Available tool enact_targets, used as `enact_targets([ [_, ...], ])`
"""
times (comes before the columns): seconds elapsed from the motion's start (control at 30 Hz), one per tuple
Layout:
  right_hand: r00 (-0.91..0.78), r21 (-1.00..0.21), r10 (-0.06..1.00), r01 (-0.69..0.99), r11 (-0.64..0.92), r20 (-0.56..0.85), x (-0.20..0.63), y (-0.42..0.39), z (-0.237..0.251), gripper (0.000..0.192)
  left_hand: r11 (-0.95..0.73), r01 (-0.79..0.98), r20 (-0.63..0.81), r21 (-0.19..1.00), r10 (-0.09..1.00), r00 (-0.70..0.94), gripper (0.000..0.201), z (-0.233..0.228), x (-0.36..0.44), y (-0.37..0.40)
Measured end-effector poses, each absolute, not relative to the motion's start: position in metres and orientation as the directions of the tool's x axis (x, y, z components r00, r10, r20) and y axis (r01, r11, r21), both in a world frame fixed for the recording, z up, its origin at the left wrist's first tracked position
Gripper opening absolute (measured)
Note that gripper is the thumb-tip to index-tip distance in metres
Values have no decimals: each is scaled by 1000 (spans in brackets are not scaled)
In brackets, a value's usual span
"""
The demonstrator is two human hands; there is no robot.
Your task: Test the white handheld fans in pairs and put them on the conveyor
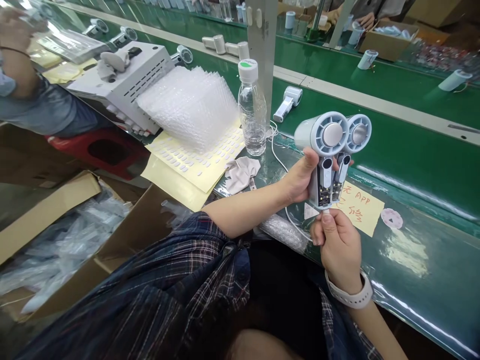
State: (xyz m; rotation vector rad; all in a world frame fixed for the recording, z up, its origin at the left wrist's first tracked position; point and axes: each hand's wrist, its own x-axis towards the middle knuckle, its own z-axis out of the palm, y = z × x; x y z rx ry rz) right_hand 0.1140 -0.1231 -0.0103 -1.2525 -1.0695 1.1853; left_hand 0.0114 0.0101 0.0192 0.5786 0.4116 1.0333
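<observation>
Left hand: the left hand [300, 177] is wrapped around the handles of two handheld fans [332, 150], held side by side and upright, fingers clenched on them, thumb across the front.
Right hand: the right hand [337, 240] sits just below, at 6 o'clock of the fans, its fingers [330, 220] pinched on a small white plug [325, 212] at the foot of one handle; a white cable [285, 167] trails from there over the counter.
Fans: held above the near edge of the green counter [412, 260], round heads facing the camera, with a yellow note [360, 207] lying behind them at 4 o'clock.
Handling: they look like light, stiff plastic shells with smooth, somewhat slippery sides. Two in one grip could twist against each other, so the handles are the place to hold, not the grilled heads. The plug end is small and looks delicate.
Nearby: a water bottle [252, 107] stands at 10 o'clock of the fans, with a stack of bubble bags [191, 102] and a sticker sheet [195, 157] further left.
</observation>
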Motion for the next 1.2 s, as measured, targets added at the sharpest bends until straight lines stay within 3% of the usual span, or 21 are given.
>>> enact_targets([
  [0.1,89,-994,995,-104,-31,-41,110,-121,-12,32,418,-623,-96,662,871,482,88,16,12,9],
  [0.2,81,-1000,996,-5,27,27,112,-117,-9,32,436,-614,-87,658,854,512,90,18,10,9],
  [0.3,17,-965,987,215,151,159,119,-114,-2,31,452,-702,-40,550,854,518,90,26,5,12],
  [0.4,14,-929,970,290,228,243,123,-112,2,32,475,-759,-58,446,861,505,90,34,0,16],
  [0.57,214,-981,969,170,89,125,123,-112,-3,35,510,-741,-37,437,833,552,88,35,-3,14],
  [0.73,201,-996,980,-82,26,9,117,-118,-4,36,429,-709,3,560,854,520,92,32,4,3],
  [0.83,206,-990,978,-143,23,-6,113,-121,-5,37,348,-664,47,662,865,500,95,31,7,-2],
  [0.93,208,-982,978,-185,47,8,111,-120,-10,37,271,-694,164,667,855,491,89,30,7,-4],
  [1.0,205,-990,979,-135,43,15,112,-121,-12,35,302,-714,159,632,851,500,84,29,6,-4],
  [1.07,192,-999,980,-13,47,43,116,-123,-11,31,390,-707,58,589,853,518,82,30,5,-2],
  [1.2,92,-910,936,283,303,341,134,-126,2,35,419,-781,-45,463,891,451,86,32,3,5],
])
